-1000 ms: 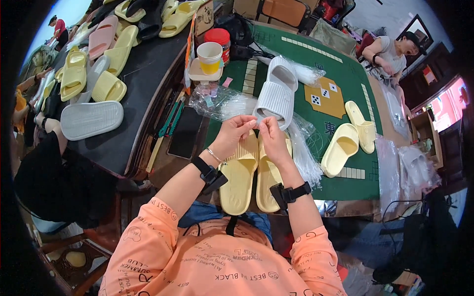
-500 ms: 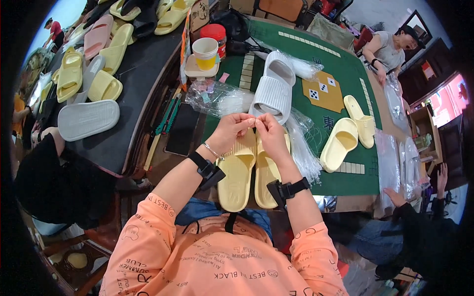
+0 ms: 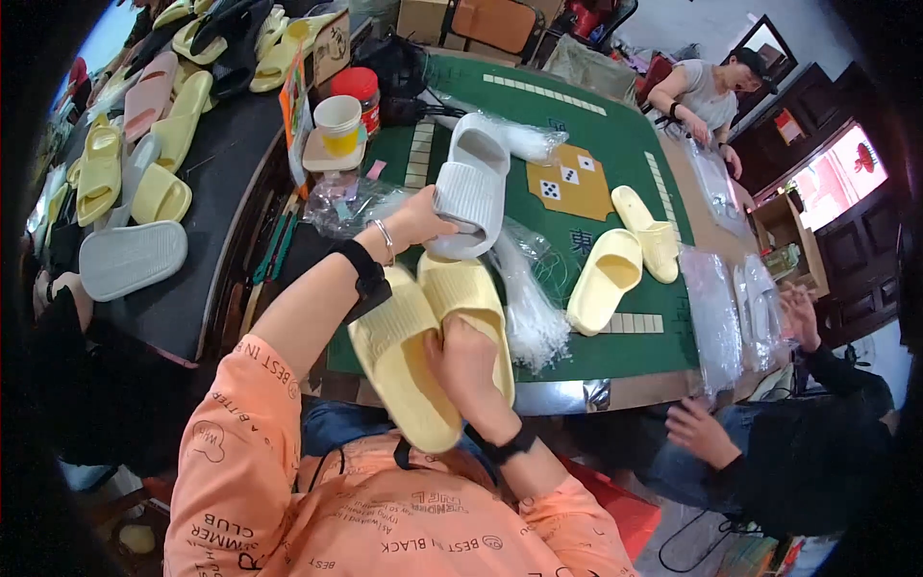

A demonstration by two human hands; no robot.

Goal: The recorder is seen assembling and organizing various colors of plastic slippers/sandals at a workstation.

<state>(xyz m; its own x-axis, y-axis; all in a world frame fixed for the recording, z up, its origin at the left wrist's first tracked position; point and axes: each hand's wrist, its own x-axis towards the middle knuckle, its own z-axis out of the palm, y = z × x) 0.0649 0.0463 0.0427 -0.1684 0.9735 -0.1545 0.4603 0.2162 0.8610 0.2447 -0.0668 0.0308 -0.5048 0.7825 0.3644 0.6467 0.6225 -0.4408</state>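
Right hand (image 3: 471, 370) fingers pinch yellow slippers (image 3: 428, 351); left hand (image 3: 415, 221) apparently grips white slipper (image 3: 471, 188).

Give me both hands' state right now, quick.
Left hand: closed on the white slipper, at its near end.
Right hand: gripping the pair of yellow slippers held side by side above the green table.

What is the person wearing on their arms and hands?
Both hands are bare, with no gloves. The sleeves are peach-orange with dark printed lettering, pushed up above the elbows. The left hand has a thin silvery bracelet at the wrist and a wide black band just behind it. The right hand has a black band at its wrist.
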